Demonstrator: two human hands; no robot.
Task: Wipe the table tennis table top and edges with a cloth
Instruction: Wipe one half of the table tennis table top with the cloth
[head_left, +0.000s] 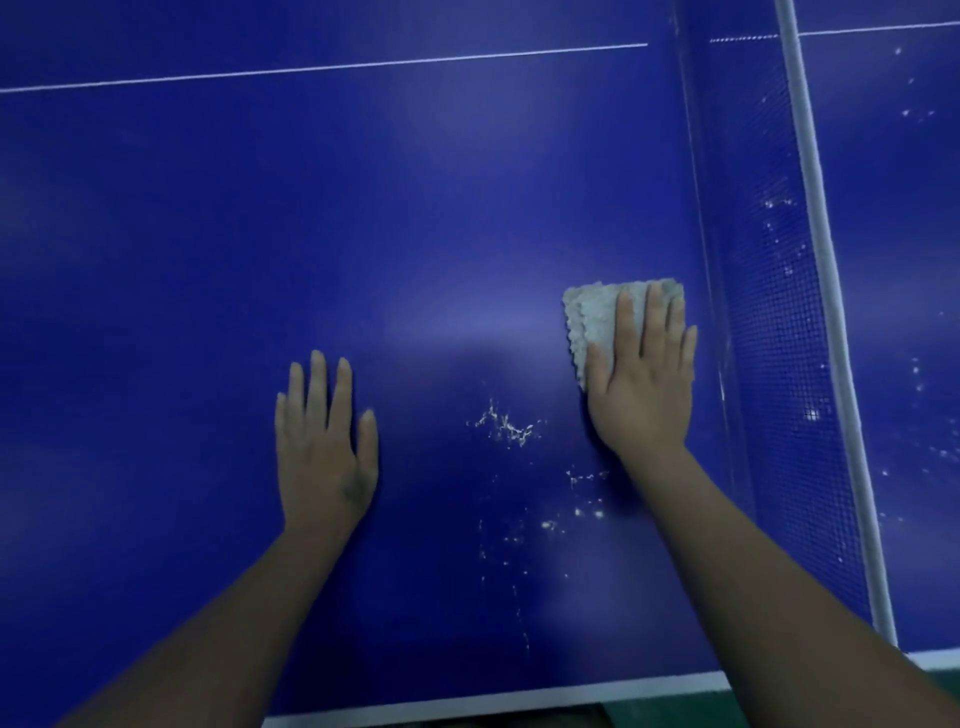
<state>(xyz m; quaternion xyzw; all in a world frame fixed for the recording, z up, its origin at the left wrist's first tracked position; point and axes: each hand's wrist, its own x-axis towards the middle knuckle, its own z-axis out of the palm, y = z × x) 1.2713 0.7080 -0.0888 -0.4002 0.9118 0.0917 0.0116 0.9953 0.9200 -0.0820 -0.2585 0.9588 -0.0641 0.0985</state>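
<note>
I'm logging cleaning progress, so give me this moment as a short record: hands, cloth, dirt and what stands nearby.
surface: blue table, seen from above
right hand: flat, fingers straight, pressing the cloth onto the table
cloth: pale and bumpy, partly under the right hand, close to the net
left hand: flat on the bare table, holding nothing
dirt: white specks between the hands and towards the near edge; more beyond the net
net: stands at the right, white band along its top
</note>
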